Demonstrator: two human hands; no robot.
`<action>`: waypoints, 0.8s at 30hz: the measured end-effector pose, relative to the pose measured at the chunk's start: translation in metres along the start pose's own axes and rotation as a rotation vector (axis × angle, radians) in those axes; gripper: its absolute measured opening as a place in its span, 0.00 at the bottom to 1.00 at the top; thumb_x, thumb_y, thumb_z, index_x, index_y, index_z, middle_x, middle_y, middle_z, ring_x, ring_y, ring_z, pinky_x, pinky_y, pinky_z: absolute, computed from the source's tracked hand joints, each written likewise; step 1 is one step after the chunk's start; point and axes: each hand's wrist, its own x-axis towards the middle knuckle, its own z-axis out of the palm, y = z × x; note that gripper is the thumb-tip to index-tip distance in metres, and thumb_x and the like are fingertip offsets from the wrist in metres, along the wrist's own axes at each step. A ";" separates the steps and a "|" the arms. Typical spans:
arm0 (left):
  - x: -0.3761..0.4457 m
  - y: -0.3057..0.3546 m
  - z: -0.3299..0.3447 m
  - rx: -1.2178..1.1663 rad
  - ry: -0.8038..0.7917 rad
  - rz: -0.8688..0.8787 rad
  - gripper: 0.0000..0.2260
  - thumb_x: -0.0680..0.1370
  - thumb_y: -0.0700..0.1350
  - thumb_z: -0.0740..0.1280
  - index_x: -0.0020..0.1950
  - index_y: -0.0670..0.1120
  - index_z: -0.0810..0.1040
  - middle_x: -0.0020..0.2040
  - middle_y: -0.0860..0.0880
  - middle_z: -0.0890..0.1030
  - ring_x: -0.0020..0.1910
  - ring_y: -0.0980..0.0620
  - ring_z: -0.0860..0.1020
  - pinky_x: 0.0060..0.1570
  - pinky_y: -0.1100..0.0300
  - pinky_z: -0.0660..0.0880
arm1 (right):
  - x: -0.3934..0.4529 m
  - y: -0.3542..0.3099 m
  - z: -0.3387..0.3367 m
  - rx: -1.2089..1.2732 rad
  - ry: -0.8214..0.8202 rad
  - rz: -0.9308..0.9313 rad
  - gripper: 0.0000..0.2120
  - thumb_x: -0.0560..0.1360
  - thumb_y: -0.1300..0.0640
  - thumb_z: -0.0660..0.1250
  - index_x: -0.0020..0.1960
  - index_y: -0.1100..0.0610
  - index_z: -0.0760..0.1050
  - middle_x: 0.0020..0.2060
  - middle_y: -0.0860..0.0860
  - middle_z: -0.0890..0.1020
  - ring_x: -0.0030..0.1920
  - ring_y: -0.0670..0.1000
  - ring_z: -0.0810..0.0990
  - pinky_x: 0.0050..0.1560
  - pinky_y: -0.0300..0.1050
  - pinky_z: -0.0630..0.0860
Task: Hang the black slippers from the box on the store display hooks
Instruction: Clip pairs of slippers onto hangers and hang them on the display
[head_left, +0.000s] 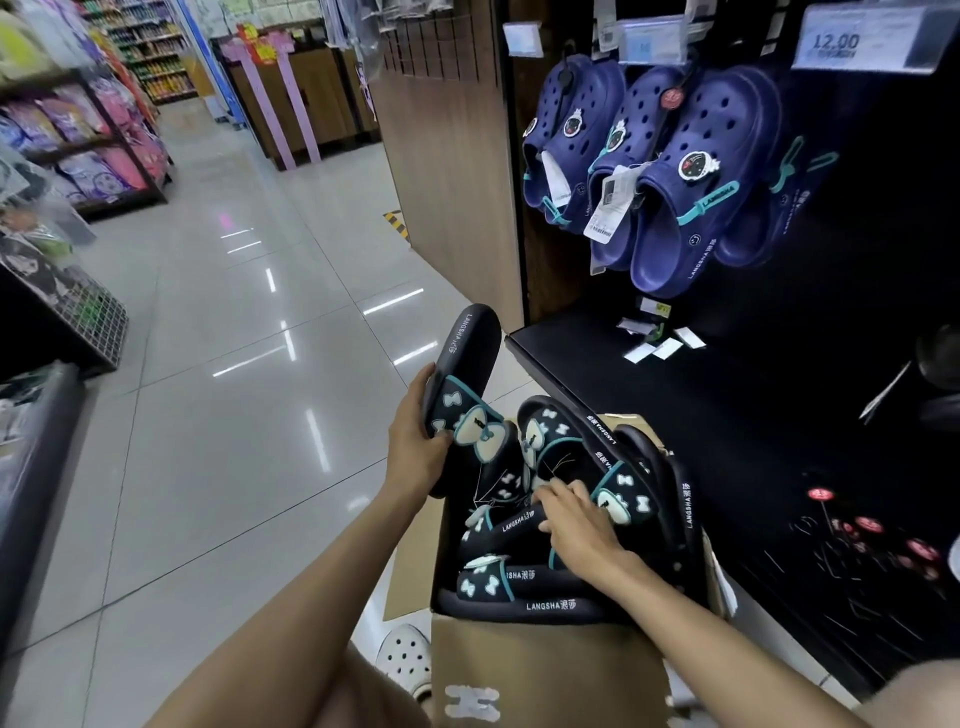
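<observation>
Left hand (415, 441): curled round one black slipper (460, 384), thumb on the strap by the pale bow, fingers wrapped under the sole; the slipper is lifted clear, just left of and above the box, heel end pointing up and away.
Held slipper, handling: looks like light moulded foam, stiff enough to keep its shape when gripped at one edge; the matte surface should not slide. The strap arch is the natural place to hold it.
Cardboard box (540, 670): near centre, on the floor, open, with more black slippers (524, 592) piled loosely, overlapping at odd angles.
Right hand (576, 519): down in the pile, fingers bent over a slipper's strap and sole; whether it has truly pinched it or only rests on it, I cannot tell.
Pile, handling: the bow trims stick out and may snag on neighbours, so lift one slipper at a time.
Display wall (831, 415): right, dark; blue clogs (675, 171) hang far up. The free hooks are hard to make out against the black panel.
</observation>
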 end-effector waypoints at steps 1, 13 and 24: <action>-0.001 0.001 0.001 -0.013 -0.003 0.005 0.38 0.71 0.25 0.63 0.76 0.54 0.64 0.68 0.48 0.73 0.63 0.48 0.76 0.51 0.64 0.78 | -0.002 -0.001 -0.002 0.001 0.028 -0.012 0.25 0.77 0.69 0.61 0.71 0.53 0.66 0.68 0.46 0.69 0.66 0.53 0.66 0.54 0.52 0.78; -0.014 0.026 0.015 -0.130 0.017 0.029 0.36 0.72 0.25 0.63 0.75 0.54 0.65 0.64 0.49 0.74 0.56 0.50 0.78 0.44 0.62 0.80 | -0.035 0.010 -0.045 0.119 0.300 0.045 0.16 0.81 0.58 0.63 0.68 0.49 0.69 0.64 0.43 0.71 0.67 0.51 0.67 0.47 0.48 0.77; -0.030 0.046 0.010 -0.275 0.034 0.112 0.33 0.75 0.29 0.65 0.74 0.56 0.66 0.65 0.47 0.76 0.57 0.49 0.80 0.54 0.48 0.80 | -0.088 0.055 -0.124 0.164 0.447 0.066 0.13 0.80 0.53 0.64 0.64 0.46 0.71 0.59 0.39 0.72 0.64 0.45 0.66 0.49 0.51 0.79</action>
